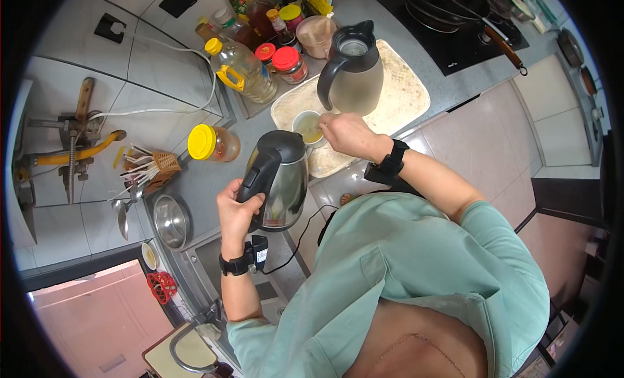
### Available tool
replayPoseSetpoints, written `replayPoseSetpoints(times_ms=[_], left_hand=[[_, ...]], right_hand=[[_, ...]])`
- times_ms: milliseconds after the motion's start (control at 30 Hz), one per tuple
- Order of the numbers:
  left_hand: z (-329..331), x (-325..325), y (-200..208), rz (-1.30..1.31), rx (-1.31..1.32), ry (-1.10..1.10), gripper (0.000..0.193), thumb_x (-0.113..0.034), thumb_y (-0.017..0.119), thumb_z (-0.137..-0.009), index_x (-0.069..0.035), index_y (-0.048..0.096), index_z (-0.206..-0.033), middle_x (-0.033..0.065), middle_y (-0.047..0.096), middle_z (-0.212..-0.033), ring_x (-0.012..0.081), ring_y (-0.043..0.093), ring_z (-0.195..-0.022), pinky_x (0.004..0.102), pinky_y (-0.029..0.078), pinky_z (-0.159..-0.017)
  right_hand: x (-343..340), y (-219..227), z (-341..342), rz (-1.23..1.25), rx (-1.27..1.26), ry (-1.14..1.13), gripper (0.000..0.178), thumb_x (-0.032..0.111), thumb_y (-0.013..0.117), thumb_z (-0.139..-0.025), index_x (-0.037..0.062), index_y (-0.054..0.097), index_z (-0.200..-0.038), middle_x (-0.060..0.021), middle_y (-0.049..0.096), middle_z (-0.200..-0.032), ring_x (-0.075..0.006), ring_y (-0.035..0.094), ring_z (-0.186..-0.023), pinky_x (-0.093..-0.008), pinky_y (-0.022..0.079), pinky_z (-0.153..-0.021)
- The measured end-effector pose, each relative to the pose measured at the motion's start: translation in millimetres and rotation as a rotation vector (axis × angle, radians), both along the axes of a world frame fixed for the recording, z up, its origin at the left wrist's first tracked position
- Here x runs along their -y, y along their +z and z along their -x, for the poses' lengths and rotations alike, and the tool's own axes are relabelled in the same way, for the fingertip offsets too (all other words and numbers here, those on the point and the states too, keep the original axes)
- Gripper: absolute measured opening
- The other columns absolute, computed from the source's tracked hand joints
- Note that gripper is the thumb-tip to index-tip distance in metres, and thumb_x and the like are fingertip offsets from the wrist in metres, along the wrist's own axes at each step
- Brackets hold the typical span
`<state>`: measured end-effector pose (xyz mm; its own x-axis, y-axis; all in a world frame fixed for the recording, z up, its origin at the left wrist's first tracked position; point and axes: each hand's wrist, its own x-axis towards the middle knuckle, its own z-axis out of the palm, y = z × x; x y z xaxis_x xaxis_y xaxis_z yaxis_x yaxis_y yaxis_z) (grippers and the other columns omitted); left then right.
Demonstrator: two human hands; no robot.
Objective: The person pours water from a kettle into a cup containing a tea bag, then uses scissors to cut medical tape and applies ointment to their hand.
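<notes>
Our left hand (242, 208) is wrapped around the black handle of the electric kettle (289, 189), thumb across it. Our right hand (356, 136) is beside the rim of the small white cup (318, 143), fingertips bunched; whether they pinch its handle or a utensil, we cannot tell. The cup rests on the pale board (404, 82) on the worktop (252, 126) and has some yellowish liquid in it. The kettle's lidded top is just beside it, and no stream of water shows.

We judge this to be a two-handed step of steadying the cup with the kettle alongside. To do it well, we want the cup flat on the board, our right fingers out of the spout's line, and any tilt slow and from the wrist. A full kettle would feel top-heavy, so a firm handle grip matters. The vacuum jug (357, 86) is near the right hand, so our elbow and knuckles need care; the thin black cable (301, 238) should hang clear.
</notes>
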<state>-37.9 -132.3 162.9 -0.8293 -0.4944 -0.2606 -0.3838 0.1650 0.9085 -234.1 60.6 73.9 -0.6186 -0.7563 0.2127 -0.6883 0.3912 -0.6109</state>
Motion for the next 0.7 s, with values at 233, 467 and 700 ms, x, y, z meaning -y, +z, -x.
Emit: replayPoseSetpoints(times_ms=[233, 467, 700], left_hand=[[-8.4, 2.2, -6.3, -0.024, -0.033, 0.044, 0.016, 0.004, 0.064, -0.068, 0.002, 0.059, -0.083, 0.0002, 0.057, -0.064, 0.0049, 0.048, -0.048, 0.0198, 0.036, -0.046], [-20.5, 1.4, -14.4, -0.047, -0.108, 0.053, 0.019, 0.007, 0.061, -0.068, 0.003, 0.057, -0.086, 0.0048, 0.058, -0.066, 0.0084, 0.050, -0.048, 0.0202, 0.038, -0.047], [-37.1, -14.2, -12.6, -0.134, -0.285, 0.192, 0.021, 0.008, 0.058, -0.065, 0.004, 0.057, -0.086, 0.0028, 0.058, -0.068, 0.0068, 0.051, -0.052, 0.0193, 0.040, -0.049]], right_hand=[[-16.5, -11.9, -2.7, 0.097, 0.324, -0.094, 0.035, 0.022, 0.059, -0.085, 0.0004, 0.055, -0.112, -0.0135, 0.062, -0.070, -0.0251, 0.060, -0.062, -0.0347, 0.047, -0.059], [-75.5, -37.4, 6.0, 0.059, 0.394, -0.103, 0.045, 0.030, 0.061, -0.084, -0.0001, 0.053, -0.116, -0.0093, 0.064, -0.072, -0.0203, 0.062, -0.065, -0.0316, 0.048, -0.060], [-165.6, -82.1, 17.7, 0.180, 0.757, -0.325, 0.030, 0.021, 0.058, -0.088, -0.0035, 0.057, -0.105, -0.0055, 0.061, -0.071, -0.0093, 0.056, -0.061, -0.0240, 0.047, -0.057]])
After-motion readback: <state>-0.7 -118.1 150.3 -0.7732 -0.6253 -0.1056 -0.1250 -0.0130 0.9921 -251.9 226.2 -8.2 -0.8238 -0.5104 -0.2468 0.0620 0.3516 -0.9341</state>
